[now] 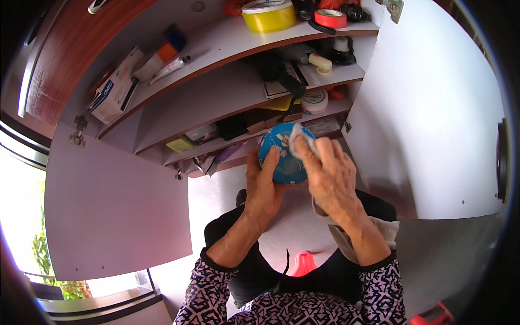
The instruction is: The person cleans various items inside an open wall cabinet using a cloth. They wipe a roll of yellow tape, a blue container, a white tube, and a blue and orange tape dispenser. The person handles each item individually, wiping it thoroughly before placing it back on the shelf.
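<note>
A round blue container [287, 168], its face worn and scuffed, is gripped at its left side by my left hand [263, 178], with the thumb over the near rim. In my right hand [331, 172] a bunched pale cloth [300, 142] is pressed on the upper right part of the blue face. A grey-beige cloth [345, 239] hangs below my right wrist and lies over my thigh. Both hands are in front of an open cabinet, above my knees. The underside of the container is hidden.
Cabinet shelves [195, 95] hold a yellow tape roll [270, 19], a red tape roll [330, 19], a white box [115, 91], a tube [170, 69] and a white round jar [315, 101]. Open doors stand left [118, 211] and right [430, 122]. A red stool part [304, 263] shows below.
</note>
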A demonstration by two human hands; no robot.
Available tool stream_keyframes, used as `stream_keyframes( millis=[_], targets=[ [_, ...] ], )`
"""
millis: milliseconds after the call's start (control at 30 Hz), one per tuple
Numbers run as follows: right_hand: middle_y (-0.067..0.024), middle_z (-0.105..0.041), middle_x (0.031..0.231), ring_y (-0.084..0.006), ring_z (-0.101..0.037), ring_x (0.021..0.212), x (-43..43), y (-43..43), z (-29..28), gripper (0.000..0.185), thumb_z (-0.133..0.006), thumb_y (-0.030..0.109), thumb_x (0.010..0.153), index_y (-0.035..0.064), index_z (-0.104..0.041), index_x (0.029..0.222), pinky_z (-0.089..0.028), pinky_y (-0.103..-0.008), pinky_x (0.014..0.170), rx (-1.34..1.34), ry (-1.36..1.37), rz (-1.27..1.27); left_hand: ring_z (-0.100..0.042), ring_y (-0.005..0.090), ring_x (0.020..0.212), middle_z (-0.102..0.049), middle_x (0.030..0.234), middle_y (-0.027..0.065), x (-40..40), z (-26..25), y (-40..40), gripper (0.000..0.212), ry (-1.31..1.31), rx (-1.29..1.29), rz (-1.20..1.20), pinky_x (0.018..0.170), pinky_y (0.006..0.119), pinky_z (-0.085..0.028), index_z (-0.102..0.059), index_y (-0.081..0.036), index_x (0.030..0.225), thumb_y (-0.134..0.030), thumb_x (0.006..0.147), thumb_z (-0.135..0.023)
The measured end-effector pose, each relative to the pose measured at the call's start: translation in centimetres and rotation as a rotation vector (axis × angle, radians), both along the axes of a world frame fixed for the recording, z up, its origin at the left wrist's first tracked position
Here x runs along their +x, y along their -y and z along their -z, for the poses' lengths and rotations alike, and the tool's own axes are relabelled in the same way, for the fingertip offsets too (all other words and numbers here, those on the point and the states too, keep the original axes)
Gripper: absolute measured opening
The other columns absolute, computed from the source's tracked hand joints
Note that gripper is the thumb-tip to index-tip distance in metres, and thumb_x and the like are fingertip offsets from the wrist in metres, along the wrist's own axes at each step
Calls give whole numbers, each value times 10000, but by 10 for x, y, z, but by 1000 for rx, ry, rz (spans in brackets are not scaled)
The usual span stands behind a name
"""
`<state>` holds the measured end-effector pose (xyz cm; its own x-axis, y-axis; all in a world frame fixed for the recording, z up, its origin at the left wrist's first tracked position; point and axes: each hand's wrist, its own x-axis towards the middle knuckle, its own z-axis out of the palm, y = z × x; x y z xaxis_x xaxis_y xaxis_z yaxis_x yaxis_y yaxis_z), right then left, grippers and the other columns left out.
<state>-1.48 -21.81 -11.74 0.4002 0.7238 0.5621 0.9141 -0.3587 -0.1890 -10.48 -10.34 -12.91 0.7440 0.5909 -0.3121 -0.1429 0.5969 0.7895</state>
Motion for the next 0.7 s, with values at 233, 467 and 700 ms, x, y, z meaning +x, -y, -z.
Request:
stream_keyframes(
  millis=[233, 467, 700],
  targets=[
    [-61, -455, 875, -216, -529, 800, 0, 4, -6, 440, -626, 64, 745, 54, -570, 1182, -454, -325, 584, 62, 4, -32, -556, 252, 1117, -519, 1233, 110, 2, 4, 6, 426, 12, -54, 46, 856, 476, -529, -430, -135, 1281, -405, 960, -501],
    [-80, -473, 945, -242, -536, 804, -16, -5, -7, 478, -598, 52, 777, 42, -560, 1253, -496, -362, 645, 16, -93, -128, -546, 208, 1114, -527, 1234, 79, 2, 19, 5, 515, 76, -101, 158, 941, 354, -481, -431, -105, 1295, -507, 974, -396],
    [-79, -474, 907, -248, -546, 825, 11, -4, -3, 459, -622, 70, 762, 65, -534, 1213, -491, -350, 614, -19, -73, 183, -538, 201, 1095, -491, 1241, 63, 1, 15, 16, 555, 32, -17, 148, 771, 413, -573, -390, -166, 1336, -326, 880, -664]
  ],
)
